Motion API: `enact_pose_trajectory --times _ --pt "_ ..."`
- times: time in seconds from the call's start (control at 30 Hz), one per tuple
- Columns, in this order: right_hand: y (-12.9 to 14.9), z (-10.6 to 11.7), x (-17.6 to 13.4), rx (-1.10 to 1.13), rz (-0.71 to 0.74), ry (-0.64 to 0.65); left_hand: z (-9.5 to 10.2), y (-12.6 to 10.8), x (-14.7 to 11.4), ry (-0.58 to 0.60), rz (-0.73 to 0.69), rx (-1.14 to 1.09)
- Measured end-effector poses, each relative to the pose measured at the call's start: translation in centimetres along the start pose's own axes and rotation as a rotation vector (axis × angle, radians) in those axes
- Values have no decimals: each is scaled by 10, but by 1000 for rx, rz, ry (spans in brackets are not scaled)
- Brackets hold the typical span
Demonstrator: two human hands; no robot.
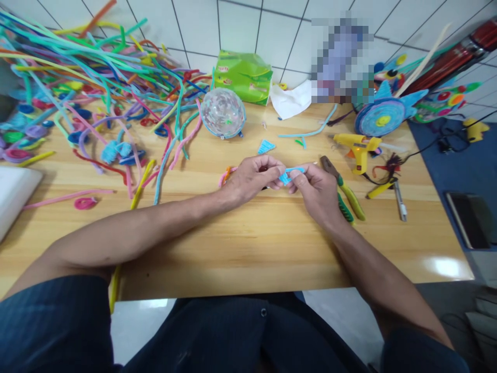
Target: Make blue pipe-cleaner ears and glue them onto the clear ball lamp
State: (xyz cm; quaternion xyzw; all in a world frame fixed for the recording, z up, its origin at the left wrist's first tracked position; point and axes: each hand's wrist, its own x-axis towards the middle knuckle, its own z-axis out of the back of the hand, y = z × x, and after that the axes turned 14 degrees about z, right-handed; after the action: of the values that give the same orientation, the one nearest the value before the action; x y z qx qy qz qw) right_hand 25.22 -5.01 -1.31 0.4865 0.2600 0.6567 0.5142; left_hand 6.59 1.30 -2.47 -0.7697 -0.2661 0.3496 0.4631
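Centrally, above tabletop (240,259), between front and back edges: blue piece (285,178), pinched by left hand (251,180) and right hand (320,192). I judge light, even fingertip pressure best, keeping strands aligned.

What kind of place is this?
Looks like a craft workspace, though whether home or workshop I can't tell: loose coloured pipe cleaners heaped on a wooden table, a yellow glue gun and pliers, and a small blue piece in the person's fingers.
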Motion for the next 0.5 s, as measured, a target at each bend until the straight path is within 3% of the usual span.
enact_pose_trajectory --times 0.5 --pt "-5 -2 3 81 -75 -6 -1 5 1 -38 58 -53"
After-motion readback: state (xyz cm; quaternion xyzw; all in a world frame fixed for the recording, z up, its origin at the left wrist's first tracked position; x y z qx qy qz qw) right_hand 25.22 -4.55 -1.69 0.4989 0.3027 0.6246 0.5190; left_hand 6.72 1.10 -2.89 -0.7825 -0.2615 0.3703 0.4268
